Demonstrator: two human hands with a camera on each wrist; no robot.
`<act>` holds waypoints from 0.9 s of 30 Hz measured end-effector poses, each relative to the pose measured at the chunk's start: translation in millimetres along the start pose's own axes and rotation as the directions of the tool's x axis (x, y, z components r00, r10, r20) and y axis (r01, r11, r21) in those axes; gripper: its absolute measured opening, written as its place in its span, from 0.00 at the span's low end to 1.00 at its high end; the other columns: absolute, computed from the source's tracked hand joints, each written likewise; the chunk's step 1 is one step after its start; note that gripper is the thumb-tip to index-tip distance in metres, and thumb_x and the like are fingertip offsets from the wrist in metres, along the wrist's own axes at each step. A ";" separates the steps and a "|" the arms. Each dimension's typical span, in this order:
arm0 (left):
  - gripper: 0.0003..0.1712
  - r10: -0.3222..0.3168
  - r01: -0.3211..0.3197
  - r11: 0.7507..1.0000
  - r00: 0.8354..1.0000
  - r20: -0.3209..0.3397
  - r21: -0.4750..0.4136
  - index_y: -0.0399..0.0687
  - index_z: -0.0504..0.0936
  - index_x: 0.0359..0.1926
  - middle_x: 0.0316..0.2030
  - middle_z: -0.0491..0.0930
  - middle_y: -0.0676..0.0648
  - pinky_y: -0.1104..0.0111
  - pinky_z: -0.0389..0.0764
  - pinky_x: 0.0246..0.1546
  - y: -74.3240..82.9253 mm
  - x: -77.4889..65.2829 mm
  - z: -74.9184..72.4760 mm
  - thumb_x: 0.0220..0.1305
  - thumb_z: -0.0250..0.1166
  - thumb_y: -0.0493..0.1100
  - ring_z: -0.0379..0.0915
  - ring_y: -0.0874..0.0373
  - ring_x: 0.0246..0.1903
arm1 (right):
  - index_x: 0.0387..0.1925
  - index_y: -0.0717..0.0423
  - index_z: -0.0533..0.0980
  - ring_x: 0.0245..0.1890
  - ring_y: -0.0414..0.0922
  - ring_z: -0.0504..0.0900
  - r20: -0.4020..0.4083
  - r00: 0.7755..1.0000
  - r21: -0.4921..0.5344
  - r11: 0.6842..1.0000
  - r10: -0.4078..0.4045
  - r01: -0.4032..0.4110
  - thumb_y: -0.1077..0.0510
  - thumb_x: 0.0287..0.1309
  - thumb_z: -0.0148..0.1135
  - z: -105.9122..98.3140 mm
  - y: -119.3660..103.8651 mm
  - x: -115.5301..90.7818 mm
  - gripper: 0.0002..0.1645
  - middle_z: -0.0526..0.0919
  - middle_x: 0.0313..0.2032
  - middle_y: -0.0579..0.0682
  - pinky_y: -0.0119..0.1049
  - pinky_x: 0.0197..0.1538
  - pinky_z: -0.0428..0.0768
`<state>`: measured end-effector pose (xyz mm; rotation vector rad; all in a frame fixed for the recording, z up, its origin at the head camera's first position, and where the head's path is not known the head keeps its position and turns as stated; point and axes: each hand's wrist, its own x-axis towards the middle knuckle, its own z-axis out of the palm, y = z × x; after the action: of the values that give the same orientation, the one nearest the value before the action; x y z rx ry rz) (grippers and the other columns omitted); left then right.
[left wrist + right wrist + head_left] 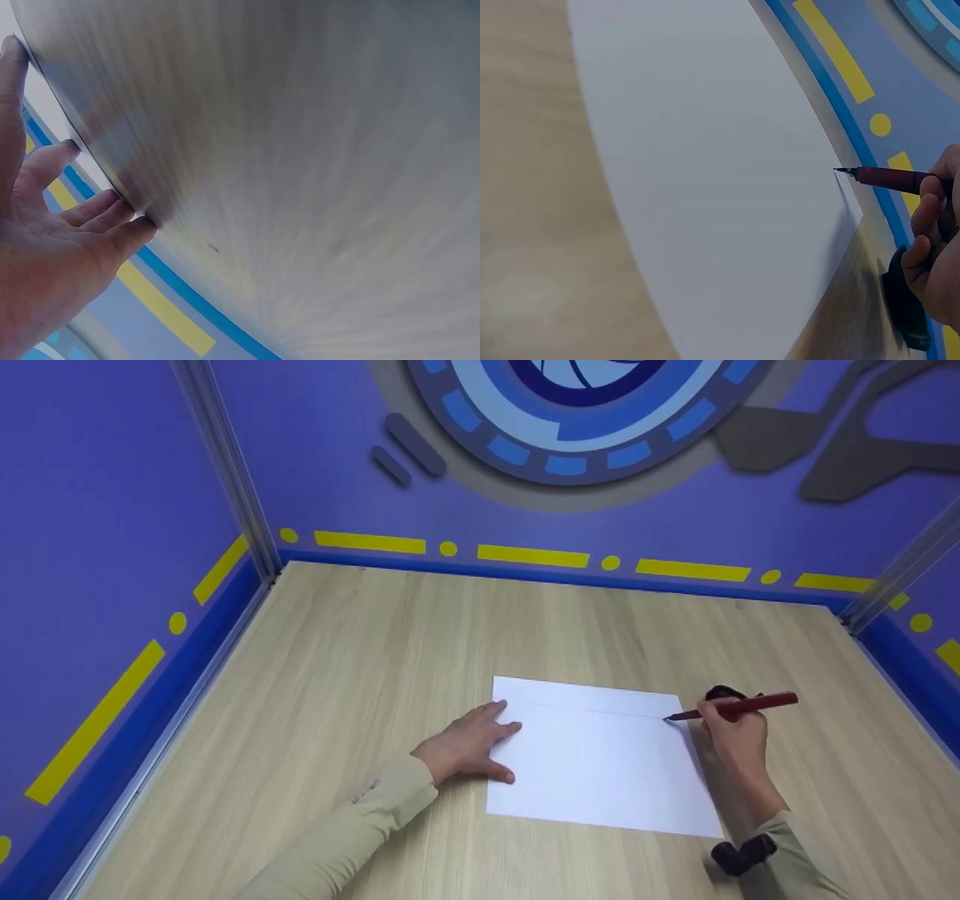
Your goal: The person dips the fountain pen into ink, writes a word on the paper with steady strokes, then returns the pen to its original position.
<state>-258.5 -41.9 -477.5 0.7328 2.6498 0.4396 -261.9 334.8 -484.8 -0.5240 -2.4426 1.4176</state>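
A sheet of white paper point(592, 765) lies on the wooden table, with a faint thin line running across its upper part. My left hand point(472, 741) rests at the sheet's left edge, fingers spread and fingertips on the paper; the left wrist view shows this hand point(67, 232) from the palm side. In my right hand point(739, 739) I grip a dark red fountain pen point(757, 703), its nib at the line's right end near the paper's right edge. The right wrist view shows the pen point(889, 178) with its metal nib over the sheet point(705, 165).
Just behind my right hand sits a black object point(721, 691), partly hidden, its kind unclear; it also appears in the right wrist view point(906, 304). The wooden table point(375, 660) is bounded by blue panels point(330, 472) with yellow markings. A black device point(742, 855) is at my right wrist.
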 end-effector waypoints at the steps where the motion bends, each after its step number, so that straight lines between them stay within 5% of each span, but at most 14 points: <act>1: 0.48 -0.001 0.001 1.000 1.000 0.000 -0.001 0.56 0.61 0.69 0.74 0.46 0.45 0.57 0.52 0.73 0.2 0.0 0.1 0.49 0.68 0.63 0.41 0.49 0.74 | 0.41 0.59 0.74 0.26 0.36 0.72 0.001 1.000 0.005 1.000 0.011 -0.011 0.50 0.62 0.56 -0.5 0.3 -0.3 0.15 0.73 0.24 0.40 0.24 0.28 0.73; 13: 0.47 -0.001 0.001 1.000 1.000 -0.001 -0.016 0.57 0.62 0.69 0.74 0.46 0.45 0.54 0.53 0.72 -1.0 -0.1 0.6 0.50 0.68 0.63 0.41 0.48 0.74 | 0.33 0.58 0.73 0.19 0.36 0.70 -0.003 1.000 0.118 0.993 0.021 -0.020 0.53 0.60 0.59 -6.6 5.9 1.8 0.11 0.72 0.17 0.39 0.29 0.20 0.70; 19: 0.47 0.006 -0.006 1.000 1.000 -0.001 -0.008 0.56 0.61 0.69 0.74 0.46 0.45 0.56 0.52 0.73 -1.9 0.0 0.7 0.51 0.67 0.63 0.40 0.48 0.74 | 0.35 0.57 0.73 0.22 0.36 0.71 0.003 1.000 0.072 0.997 0.014 -0.014 0.51 0.61 0.58 -6.9 4.0 1.9 0.12 0.73 0.19 0.39 0.29 0.23 0.71; 27: 0.47 0.018 -0.018 1.000 1.000 -0.011 0.002 0.55 0.62 0.69 0.74 0.47 0.44 0.54 0.54 0.72 -2.6 -0.3 1.6 0.51 0.67 0.63 0.42 0.48 0.74 | 0.34 0.60 0.76 0.19 0.33 0.73 -0.042 0.999 0.120 0.992 -0.033 0.038 0.55 0.59 0.58 12.5 -17.3 7.5 0.11 0.74 0.16 0.38 0.25 0.22 0.73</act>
<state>-258.7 -43.9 -479.9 0.7577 2.6556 0.4475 -276.7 320.5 -475.4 -0.4742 -2.3064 1.5136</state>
